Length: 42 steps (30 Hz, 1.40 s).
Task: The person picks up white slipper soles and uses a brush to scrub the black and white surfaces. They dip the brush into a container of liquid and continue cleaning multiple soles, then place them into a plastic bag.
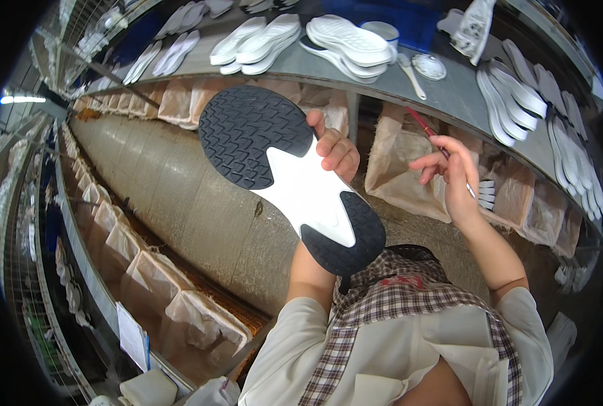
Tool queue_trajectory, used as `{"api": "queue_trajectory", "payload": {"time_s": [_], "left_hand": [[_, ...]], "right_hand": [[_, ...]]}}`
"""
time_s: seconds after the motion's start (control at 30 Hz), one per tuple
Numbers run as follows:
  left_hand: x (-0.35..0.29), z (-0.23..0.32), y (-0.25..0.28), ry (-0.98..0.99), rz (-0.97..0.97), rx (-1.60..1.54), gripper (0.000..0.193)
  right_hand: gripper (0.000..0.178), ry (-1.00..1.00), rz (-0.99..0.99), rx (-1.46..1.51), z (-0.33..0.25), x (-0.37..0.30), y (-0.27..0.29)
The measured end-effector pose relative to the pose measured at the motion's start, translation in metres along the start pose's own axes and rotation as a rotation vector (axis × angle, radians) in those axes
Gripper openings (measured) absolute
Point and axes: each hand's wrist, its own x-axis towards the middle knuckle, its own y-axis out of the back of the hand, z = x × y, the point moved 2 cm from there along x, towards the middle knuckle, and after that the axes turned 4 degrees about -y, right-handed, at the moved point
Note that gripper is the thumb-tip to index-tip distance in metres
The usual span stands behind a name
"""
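My left hand (339, 153) grips a shoe sole (308, 193), its fingers curled over the right edge and the rest of the hand hidden behind it. The sole's underside faces me: white in the middle, with black treaded rubber at both ends. It is tilted, the broad end up and to the left. My right hand (458, 177) is held apart from the sole, on its right. Between its fingers is a slim red-handled paintbrush (420, 122), handle pointing up and left; a pale end shows below the hand.
A long grey bench (443, 101) curves across the far side, bearing stacks of white soles (349, 40), a white brush (411, 76) and a small dish (429, 66). Cloth-lined bins (403, 162) stand beneath it. More lined bins (193, 314) and a clipboard (134, 337) are at left.
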Motion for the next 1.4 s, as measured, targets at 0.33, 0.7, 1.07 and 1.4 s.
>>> {"api": "queue_trajectory", "payload": {"time_s": [0.33,0.7,1.07,1.4], "left_hand": [[0.019,-0.055,0.02,0.104,-0.026,-0.124,0.034],[0.014,-0.066,0.022,0.116,0.0,-0.078,0.037],[0.003,-0.063,0.01,0.1,0.252,0.047,0.045],[-0.012,-0.058,0.039,0.151,0.502,0.147,0.055]], "right_hand": [[0.035,0.231,0.007,-0.127,-0.02,-0.042,0.033],[0.022,-0.156,-0.235,-0.964,-0.022,-0.07,0.096],[0.033,-1.34,-1.28,-0.647,0.161,-0.159,0.04],[0.05,-1.406,-1.328,-0.482,0.17,-0.141,0.067]]}}
